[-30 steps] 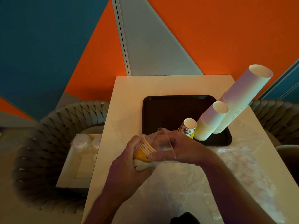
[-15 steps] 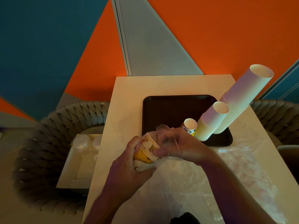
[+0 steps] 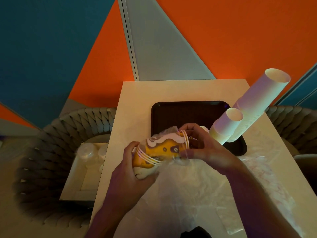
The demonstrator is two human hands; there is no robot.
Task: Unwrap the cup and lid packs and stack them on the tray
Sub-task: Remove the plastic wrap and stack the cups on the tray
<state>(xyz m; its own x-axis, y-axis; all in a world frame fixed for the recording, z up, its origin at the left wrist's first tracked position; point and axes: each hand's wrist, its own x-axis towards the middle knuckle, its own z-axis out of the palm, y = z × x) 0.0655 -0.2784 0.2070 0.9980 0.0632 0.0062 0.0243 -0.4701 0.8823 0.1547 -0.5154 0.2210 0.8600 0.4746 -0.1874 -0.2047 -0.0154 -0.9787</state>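
Pulled further apart since the earlier frames: the yellow cup stack (image 3: 161, 150) is now stretched across frame centre, one cup drawn out to the right, where before the cups sat bunched under both hands. Stack lies tilted, lower left to upper right, held above the near edge of the tray (image 3: 185, 114). Cups are yellow with white wavy band and dark coffee-bean marks, cream rolled rims showing at both ends. Clear plastic wrap (image 3: 169, 134) still clings round the upper cup and trails under it.

Left hand (image 3: 135, 174), lower centre, fingers curled tight round the lower left end of the stack. Right hand (image 3: 204, 145), right of centre, fingers curled round the upper right cup rim, thumb underneath; earlier this hand covered the cups more fully. One small cup (image 3: 205, 129) on the tray is now mostly hidden behind the right hand; earlier its print showed.

Dark tray sits on the pale bench (image 3: 137, 103), centre frame. Two white cup stacks on the tray's right side, unchanged: short white stack (image 3: 226, 126) and tall white stack (image 3: 260, 102), both leaning to upper right, touching. Loose crumpled plastic sheet (image 3: 205, 186) spreads over the bench at lower right. Box (image 3: 80, 176) with clear lids (image 3: 85, 150) at left of the bench, on a woven chair (image 3: 42, 152). Orange, blue and grey wall panels fill the upper frame.
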